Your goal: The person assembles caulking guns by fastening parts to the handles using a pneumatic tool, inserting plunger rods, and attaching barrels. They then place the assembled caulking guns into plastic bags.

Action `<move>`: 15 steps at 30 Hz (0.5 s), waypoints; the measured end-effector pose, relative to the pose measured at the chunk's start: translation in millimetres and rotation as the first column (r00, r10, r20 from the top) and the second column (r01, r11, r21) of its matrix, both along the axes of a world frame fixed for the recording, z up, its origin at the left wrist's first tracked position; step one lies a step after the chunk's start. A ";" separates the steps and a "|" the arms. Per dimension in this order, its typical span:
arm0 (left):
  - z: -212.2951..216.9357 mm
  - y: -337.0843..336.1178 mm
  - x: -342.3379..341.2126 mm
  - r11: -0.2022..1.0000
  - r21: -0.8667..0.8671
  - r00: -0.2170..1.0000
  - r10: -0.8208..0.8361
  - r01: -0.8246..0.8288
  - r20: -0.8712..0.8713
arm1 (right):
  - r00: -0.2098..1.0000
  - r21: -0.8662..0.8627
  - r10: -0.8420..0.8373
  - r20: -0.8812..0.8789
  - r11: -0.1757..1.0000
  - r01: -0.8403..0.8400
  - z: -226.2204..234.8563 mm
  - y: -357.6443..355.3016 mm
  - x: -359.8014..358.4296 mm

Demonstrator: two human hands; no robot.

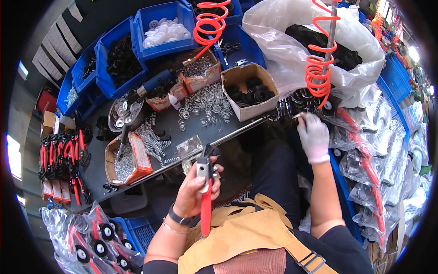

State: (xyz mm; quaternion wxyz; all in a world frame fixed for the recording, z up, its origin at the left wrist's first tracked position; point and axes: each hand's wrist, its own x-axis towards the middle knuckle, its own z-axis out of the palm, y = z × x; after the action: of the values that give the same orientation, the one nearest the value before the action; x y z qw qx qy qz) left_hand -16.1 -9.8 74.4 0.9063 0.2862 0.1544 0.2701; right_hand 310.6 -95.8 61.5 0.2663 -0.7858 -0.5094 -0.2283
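Two hands busy: my left hand (pixel 197 192) has fingers clamped round a red-handled tool (pixel 205 194), held upright over my lap, below the bench edge. My gloved right hand (pixel 313 136) pinches something small, fingers together, by black wheels (pixel 296 102) on a long steel rod (pixel 219 139). I'd keep the tool steady and work close to the rod.

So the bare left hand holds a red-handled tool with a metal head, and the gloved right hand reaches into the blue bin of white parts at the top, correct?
Not quite. The head view shows the gloved right hand at the row of black round parts on the bench's right side, far from the blue bin of white parts. The rest stands: the bare left hand holds the red-handled tool with a metal head.
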 end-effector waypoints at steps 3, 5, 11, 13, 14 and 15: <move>6.2 -1.1 29.5 0.997 0.055 0.998 -0.054 0.054 -0.013 | 0.971 -0.380 -0.201 0.127 0.895 0.235 19.3 41.4 16.3; 5.4 -5.4 42.0 0.990 0.097 0.994 -0.093 0.099 -0.062 | 0.954 -0.473 -0.259 0.154 0.828 0.301 16.7 55.4 37.2; -5.9 -20.0 -13.4 0.972 0.141 0.975 0.204 -0.190 -0.091 | 0.852 -0.618 0.071 -0.519 0.657 -0.432 85.9 -28.6 1.5; -1.1 -12.6 -9.6 0.971 0.169 0.983 0.179 -0.171 -0.038 | 0.923 -0.431 0.174 -0.344 0.844 -0.320 62.7 -38.7 7.6; 3.3 -8.6 0.4 0.973 0.180 0.987 0.153 -0.143 -0.042 | 0.954 -0.469 -0.085 -0.289 0.881 -0.063 51.8 -26.4 11.1; 8.7 -2.1 14.2 0.974 0.202 0.992 0.118 -0.107 -0.043 | 0.987 -0.359 -0.062 -0.146 0.933 0.006 11.1 -19.3 33.8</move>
State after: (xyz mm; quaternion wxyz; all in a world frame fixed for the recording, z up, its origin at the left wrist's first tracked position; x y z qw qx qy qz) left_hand -2.0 -12.0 83.2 0.8518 0.3735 0.1671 0.3273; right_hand 344.5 -115.0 72.6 0.1537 -0.8452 -0.5064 -0.0747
